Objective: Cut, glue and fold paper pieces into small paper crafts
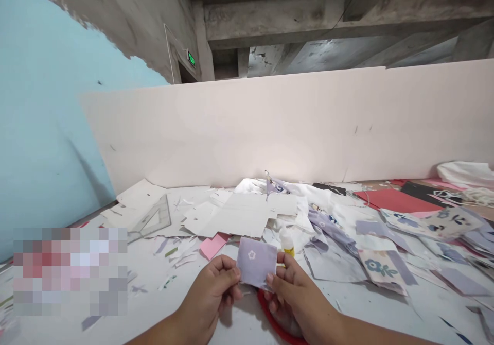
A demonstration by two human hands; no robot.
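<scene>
My left hand [206, 296] and my right hand [293, 296] pinch opposite edges of a small lilac fabric square [257, 261] printed with a white flower. A curved red plastic rim [278, 322], perhaps a hoop or a tray, lies under my hands and is partly hidden by them. Just beyond the fabric, close to my right hand, stands a small glue bottle [286, 243] with a yellow base. A pink paper piece [213, 245] lies left of the fabric.
The white tabletop [146, 304] is littered with scraps. White card cut-outs [235, 213], a clear set square [152, 216] and floral fabric pieces [382, 268] lie across it. A red sheet [393, 201] lies far right, before a pale upright board [247, 128]. A blurred patch [69, 270] covers the lower left.
</scene>
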